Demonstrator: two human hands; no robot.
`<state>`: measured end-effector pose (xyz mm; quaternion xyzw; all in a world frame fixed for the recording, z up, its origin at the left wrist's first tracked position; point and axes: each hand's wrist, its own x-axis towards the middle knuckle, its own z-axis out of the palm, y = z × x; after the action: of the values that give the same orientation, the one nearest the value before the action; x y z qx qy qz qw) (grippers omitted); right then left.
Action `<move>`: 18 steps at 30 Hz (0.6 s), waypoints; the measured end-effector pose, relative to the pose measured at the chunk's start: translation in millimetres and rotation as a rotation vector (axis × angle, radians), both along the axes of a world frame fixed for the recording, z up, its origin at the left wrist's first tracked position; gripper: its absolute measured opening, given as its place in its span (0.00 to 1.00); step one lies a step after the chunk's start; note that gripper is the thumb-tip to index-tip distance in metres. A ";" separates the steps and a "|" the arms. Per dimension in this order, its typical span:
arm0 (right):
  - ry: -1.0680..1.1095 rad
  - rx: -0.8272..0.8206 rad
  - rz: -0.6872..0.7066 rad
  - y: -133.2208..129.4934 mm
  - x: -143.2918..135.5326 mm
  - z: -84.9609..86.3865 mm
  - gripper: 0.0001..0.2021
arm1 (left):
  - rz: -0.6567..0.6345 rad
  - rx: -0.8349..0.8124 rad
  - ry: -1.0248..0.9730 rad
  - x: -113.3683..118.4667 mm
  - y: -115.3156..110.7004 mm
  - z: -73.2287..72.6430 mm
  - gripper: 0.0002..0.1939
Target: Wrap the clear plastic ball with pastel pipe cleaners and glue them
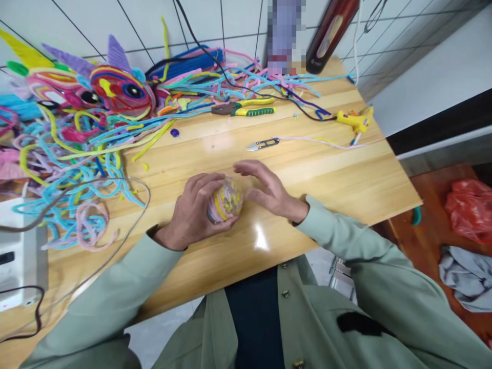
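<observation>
My left hand (198,210) is wrapped round a ball (227,200) banded in pink, yellow and blue, with a clear, shiny layer showing on its right side. Its far left side is hidden by my fingers. Just right of the ball, my right hand (265,189) is apart from it, with thumb and fingers spread and nothing between them. Beyond the hands lie small thread snips (263,144) and a pair of pliers (244,107) with yellow and green handles.
Tangled pipe cleaners (88,169) and two colourful horned figures (121,92) crowd the table's left and back. A yellow glue gun (355,120) with a black cord lies at the right. A white power strip (23,256) stands at the left edge. A red bag (471,210) is below right.
</observation>
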<state>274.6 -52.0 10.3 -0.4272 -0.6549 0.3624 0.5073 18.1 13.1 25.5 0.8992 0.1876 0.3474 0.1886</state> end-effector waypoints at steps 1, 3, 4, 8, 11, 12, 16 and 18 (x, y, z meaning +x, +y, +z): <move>-0.020 -0.017 -0.070 2.3 1.7 -0.2 0.31 | 0.006 0.014 0.003 0.1 -0.1 0.4 0.44; -0.055 -0.036 -0.197 7.7 5.4 -0.8 0.27 | 0.010 0.030 -0.002 0.0 -0.1 0.4 0.42; -0.072 -0.040 -0.243 10.2 7.6 -0.9 0.27 | 0.010 0.032 -0.014 -0.1 -0.1 -0.2 0.42; -0.122 -0.049 -0.339 14.4 20.7 3.9 0.29 | 0.024 0.012 -0.067 -0.3 -0.7 -6.2 0.41; -0.154 -0.074 -0.381 14.8 39.3 13.6 0.32 | 0.039 -0.028 -0.094 -0.7 -1.5 -11.6 0.41; -0.171 -0.079 -0.405 16.2 47.7 17.7 0.32 | 0.052 -0.053 -0.114 -1.1 -1.0 -13.4 0.40; -0.274 -0.059 -0.508 35.1 87.1 34.1 0.31 | 0.168 -0.350 -0.293 -3.2 10.9 -21.4 0.38; -0.399 -0.038 -0.530 51.8 102.7 40.2 0.25 | 0.206 -0.617 -0.443 -3.8 20.7 -24.9 0.38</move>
<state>377.3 -0.2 50.4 -0.6546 -0.6006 0.1393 0.4374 14.3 33.8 0.6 0.6800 0.3272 0.4772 0.4504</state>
